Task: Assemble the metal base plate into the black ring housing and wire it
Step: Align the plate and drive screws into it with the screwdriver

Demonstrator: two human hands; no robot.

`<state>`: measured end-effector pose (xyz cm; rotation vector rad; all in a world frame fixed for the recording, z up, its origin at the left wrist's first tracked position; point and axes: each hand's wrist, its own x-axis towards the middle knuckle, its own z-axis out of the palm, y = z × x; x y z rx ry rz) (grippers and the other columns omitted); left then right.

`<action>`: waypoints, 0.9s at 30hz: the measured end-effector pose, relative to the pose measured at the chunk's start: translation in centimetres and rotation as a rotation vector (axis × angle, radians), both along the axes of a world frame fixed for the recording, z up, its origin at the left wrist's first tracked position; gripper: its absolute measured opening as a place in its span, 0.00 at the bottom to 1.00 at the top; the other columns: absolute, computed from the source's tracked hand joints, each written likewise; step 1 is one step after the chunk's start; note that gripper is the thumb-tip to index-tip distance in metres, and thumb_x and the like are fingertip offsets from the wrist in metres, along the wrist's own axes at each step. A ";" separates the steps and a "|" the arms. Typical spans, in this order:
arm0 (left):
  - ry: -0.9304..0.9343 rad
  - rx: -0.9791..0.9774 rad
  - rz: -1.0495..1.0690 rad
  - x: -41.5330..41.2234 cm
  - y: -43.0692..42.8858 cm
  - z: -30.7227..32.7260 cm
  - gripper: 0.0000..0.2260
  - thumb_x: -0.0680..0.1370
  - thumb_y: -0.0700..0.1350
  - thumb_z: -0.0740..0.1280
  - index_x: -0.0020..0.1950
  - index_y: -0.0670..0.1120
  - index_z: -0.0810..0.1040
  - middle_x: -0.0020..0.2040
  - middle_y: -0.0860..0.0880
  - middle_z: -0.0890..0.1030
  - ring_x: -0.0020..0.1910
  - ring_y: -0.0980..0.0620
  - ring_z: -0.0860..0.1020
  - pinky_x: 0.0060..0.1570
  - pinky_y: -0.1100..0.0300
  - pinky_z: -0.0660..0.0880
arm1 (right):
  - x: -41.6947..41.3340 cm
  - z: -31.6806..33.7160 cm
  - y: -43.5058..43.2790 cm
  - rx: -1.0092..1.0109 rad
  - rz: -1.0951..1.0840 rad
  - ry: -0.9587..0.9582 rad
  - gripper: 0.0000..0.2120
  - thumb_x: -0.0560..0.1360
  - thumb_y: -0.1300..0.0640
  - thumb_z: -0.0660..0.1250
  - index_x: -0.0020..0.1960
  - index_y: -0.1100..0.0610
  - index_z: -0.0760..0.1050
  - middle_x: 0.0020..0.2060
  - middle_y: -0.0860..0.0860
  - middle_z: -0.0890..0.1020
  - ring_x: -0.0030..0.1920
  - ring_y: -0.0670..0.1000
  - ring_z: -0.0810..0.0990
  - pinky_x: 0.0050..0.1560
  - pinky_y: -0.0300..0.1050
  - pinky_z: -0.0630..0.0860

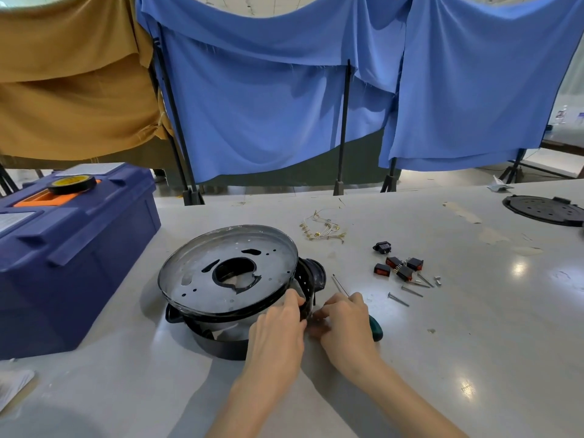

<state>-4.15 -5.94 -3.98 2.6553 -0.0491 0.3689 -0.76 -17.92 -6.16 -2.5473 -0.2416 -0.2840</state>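
The round metal base plate [227,270], with a large centre hole and small perforations, sits tilted in the black ring housing [221,346] on the grey table. My left hand [278,330] grips the housing's near right rim. My right hand [344,324] sits just right of it, fingertips at the housing's edge, holding a green-handled screwdriver [374,330] whose thin shaft sticks up and away. A bundle of pale wires with brass terminals [322,229] lies behind the housing.
A blue toolbox [72,257] with a roll of black tape [72,184] on its lid stands at the left. Black rocker switches [399,267] and loose screws [410,290] lie to the right. A black round cover [545,210] sits far right. Blue and brown cloths hang behind.
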 end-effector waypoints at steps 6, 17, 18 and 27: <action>0.008 -0.012 0.011 -0.1 0.8 0.1 0.10 0.81 0.47 0.62 0.62 0.52 0.67 0.58 0.53 0.79 0.58 0.48 0.76 0.43 0.58 0.63 | 0.4 0.6 0.7 0.140 0.032 0.105 0.07 0.70 0.54 0.76 0.48 0.52 0.85 0.47 0.50 0.76 0.52 0.52 0.66 0.45 0.43 0.63; -0.005 -0.021 -0.005 0.3 1.6 -0.1 0.11 0.81 0.48 0.64 0.62 0.54 0.68 0.57 0.55 0.80 0.58 0.50 0.76 0.48 0.56 0.70 | 0.2 0.2 1.4 0.210 -0.012 0.132 0.03 0.72 0.62 0.72 0.40 0.56 0.81 0.42 0.51 0.78 0.48 0.52 0.74 0.41 0.40 0.68; -0.011 -0.025 -0.007 0.3 1.7 -0.1 0.11 0.81 0.49 0.64 0.62 0.54 0.68 0.57 0.55 0.80 0.58 0.50 0.76 0.48 0.56 0.70 | 0.1 0.2 1.3 0.232 -0.024 0.130 0.04 0.73 0.63 0.71 0.40 0.56 0.81 0.41 0.51 0.80 0.46 0.51 0.76 0.42 0.42 0.71; -0.079 -0.104 0.011 0.3 2.1 1.4 0.11 0.80 0.52 0.65 0.63 0.54 0.75 0.55 0.54 0.83 0.57 0.50 0.77 0.53 0.53 0.72 | -0.3 1.8 0.8 1.058 -0.238 0.382 0.06 0.73 0.73 0.70 0.39 0.67 0.80 0.29 0.58 0.84 0.29 0.55 0.84 0.33 0.41 0.81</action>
